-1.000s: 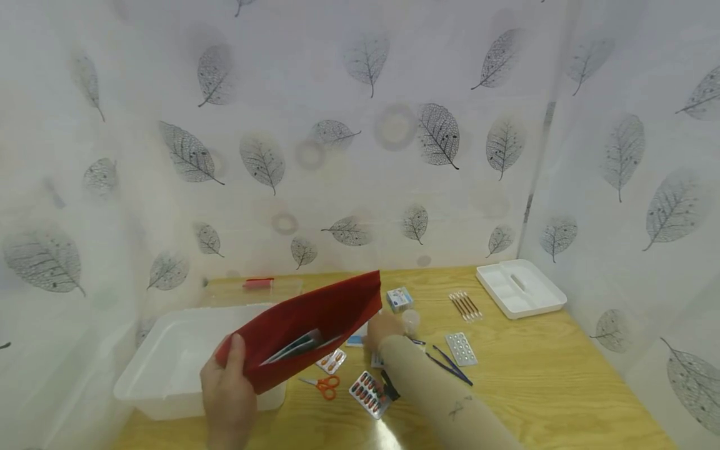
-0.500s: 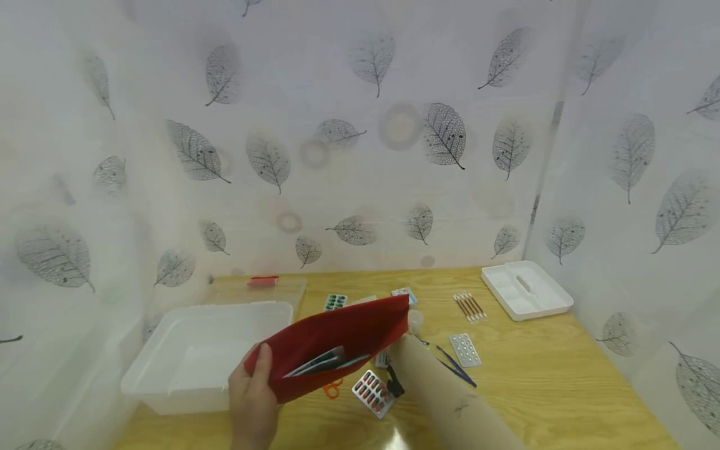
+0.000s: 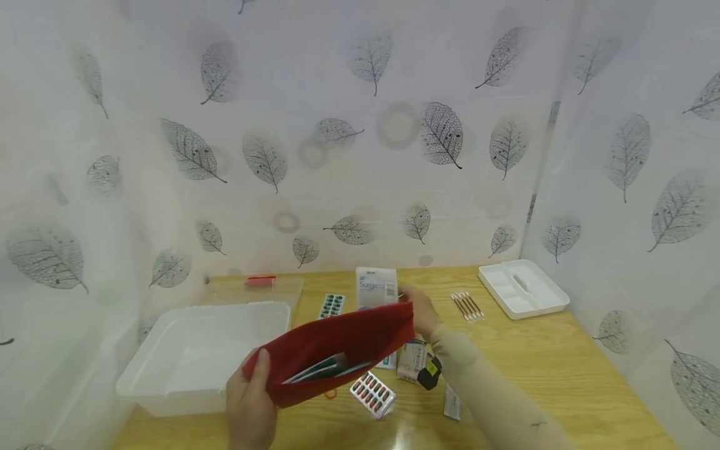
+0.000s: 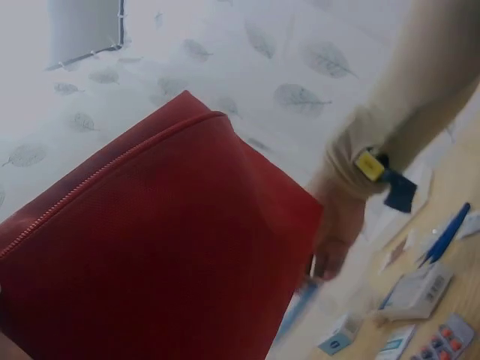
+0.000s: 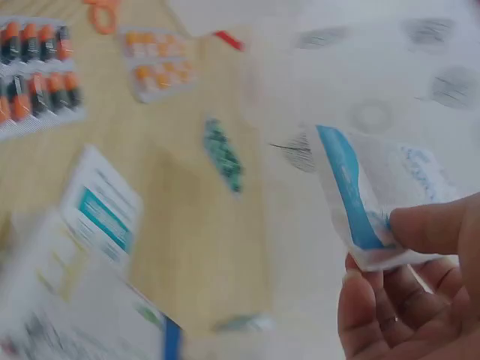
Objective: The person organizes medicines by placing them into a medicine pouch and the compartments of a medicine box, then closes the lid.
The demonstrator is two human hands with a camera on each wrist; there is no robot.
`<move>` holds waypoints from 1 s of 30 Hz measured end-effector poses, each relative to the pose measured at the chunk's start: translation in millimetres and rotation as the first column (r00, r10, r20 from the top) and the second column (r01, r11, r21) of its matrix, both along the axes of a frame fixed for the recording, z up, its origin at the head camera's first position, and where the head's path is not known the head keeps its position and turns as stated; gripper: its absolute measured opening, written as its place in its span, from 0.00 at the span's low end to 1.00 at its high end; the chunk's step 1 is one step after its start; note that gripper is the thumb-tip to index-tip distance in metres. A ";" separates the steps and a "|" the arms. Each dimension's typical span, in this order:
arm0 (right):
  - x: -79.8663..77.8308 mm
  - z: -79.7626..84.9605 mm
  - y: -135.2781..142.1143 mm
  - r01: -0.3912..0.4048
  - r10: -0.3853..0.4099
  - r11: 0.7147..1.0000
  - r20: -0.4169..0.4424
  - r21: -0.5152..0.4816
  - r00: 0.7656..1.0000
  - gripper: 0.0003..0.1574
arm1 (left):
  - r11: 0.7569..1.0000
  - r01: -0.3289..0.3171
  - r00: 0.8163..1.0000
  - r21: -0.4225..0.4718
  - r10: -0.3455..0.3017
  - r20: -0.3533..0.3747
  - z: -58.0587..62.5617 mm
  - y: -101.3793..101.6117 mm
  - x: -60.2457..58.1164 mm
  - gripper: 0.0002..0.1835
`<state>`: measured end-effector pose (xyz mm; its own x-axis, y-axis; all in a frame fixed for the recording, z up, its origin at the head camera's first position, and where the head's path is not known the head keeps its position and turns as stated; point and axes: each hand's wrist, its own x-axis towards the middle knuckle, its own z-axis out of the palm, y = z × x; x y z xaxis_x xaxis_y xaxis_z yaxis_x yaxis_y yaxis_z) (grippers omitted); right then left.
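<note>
My left hand (image 3: pixel 251 400) grips the left end of a red zip pouch (image 3: pixel 304 389), thumb on its near side. The pouch's mouth gapes toward me, with green and white packets (image 3: pixel 320 369) inside. Behind the pouch's right end, my right hand (image 3: pixel 423 312) holds up a flat white packet (image 3: pixel 375 286) printed "Surgical". In the right wrist view, thumb and fingers pinch this packet (image 5: pixel 394 187), which has a blue band. Its lower part is hidden by the pouch in the head view.
Below lie a red-and-black capsule blister pack (image 3: pixel 373 395), a green capsule blister pack (image 3: pixel 332 305) and a white box (image 3: pixel 412 361). A white plastic tub (image 3: pixel 169 400) stands left. Cotton swabs (image 3: pixel 467 306) and a white compartment tray (image 3: pixel 525 303) lie right. Blue tweezers (image 4: pixel 448 236) lie on the table.
My right hand has come up from the table behind the pouch, now with the Surgical packet in its fingers. The pouch, still in my left hand, has shifted right.
</note>
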<state>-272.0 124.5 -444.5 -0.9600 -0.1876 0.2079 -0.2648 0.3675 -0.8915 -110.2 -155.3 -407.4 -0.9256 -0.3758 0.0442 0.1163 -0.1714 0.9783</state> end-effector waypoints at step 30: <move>110.7 102.2 110.4 -0.234 0.160 0.954 -0.340 -0.189 0.927 0.19 | 0.942 0.242 0.970 -0.230 -0.242 0.029 -10.5 29.7 5.1 0.22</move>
<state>-161.3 234.9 -342.2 -0.7848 -0.2797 0.5530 -0.5932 0.0807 -0.8010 -105.0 -125.6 -417.9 -0.9874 -0.1197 0.1031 0.0995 0.0356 0.9944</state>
